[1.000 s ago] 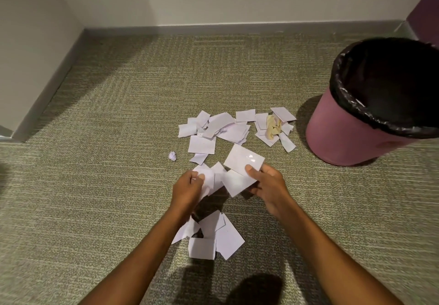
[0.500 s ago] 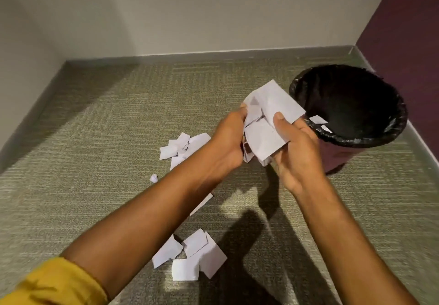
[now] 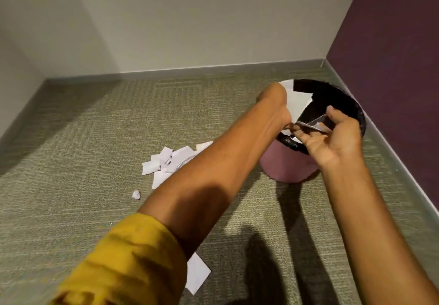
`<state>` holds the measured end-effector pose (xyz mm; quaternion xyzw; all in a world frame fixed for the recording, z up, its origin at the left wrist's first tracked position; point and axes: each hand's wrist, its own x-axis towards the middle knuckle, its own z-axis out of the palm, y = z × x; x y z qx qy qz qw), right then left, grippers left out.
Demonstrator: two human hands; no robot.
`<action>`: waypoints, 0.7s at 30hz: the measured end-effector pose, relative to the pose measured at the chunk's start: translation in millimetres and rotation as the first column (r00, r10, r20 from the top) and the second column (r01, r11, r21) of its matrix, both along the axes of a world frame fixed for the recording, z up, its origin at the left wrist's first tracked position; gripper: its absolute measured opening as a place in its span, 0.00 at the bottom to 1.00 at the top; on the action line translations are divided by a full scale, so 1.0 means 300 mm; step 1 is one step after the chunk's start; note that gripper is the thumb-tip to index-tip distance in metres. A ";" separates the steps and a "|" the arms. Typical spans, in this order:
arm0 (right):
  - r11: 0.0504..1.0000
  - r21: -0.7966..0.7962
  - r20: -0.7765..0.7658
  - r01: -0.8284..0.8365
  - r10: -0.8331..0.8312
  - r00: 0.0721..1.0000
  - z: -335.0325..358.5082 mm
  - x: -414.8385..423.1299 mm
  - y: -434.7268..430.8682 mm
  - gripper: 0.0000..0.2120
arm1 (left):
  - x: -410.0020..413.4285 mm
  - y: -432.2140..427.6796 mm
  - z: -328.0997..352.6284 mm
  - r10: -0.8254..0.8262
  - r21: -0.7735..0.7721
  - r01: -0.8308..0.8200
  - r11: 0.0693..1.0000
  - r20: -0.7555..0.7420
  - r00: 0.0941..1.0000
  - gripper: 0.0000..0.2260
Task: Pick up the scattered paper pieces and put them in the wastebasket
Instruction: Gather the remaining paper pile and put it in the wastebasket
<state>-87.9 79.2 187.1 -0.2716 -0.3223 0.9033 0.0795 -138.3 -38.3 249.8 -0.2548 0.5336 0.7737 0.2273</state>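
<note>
The pink wastebasket (image 3: 288, 168) with a black liner stands by the purple wall. My left hand (image 3: 273, 105) is over its rim, closed on white paper pieces (image 3: 298, 106) that stick out above the opening. My right hand (image 3: 335, 138) is over the near rim, palm up, pinching a thin paper piece (image 3: 314, 126) between thumb and fingers. On the carpet to the left of the basket lies a cluster of paper pieces (image 3: 171, 162), partly hidden by my left forearm. A small crumpled paper ball (image 3: 136, 194) lies apart from it. One more paper sheet (image 3: 197, 273) shows under my yellow sleeve.
Grey-green carpet (image 3: 71, 162) runs to a pale wall (image 3: 190, 19) at the back and left. A purple wall (image 3: 392, 67) with a light baseboard stands close behind the basket on the right. Arm shadows fall on the carpet in front.
Both hands rose from the floor with a bunch of paper and moved right, over the basket's opening. The view swung up and right with them.
</note>
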 end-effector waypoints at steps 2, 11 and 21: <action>0.998 -0.050 0.055 0.027 -0.024 0.998 0.001 0.003 0.001 0.20 | 0.014 -0.004 0.013 -0.026 0.093 0.024 0.995 0.021 0.999 0.11; 0.997 0.059 -0.016 0.054 -0.053 0.998 0.027 0.041 -0.062 0.28 | 0.028 -0.187 -0.082 -0.084 0.244 0.099 0.965 -0.072 0.994 0.27; 0.871 0.282 0.010 -0.402 0.416 0.909 -0.175 0.189 -0.333 0.08 | 0.391 -0.759 -0.395 -0.062 -0.261 0.040 0.965 -0.077 0.995 0.10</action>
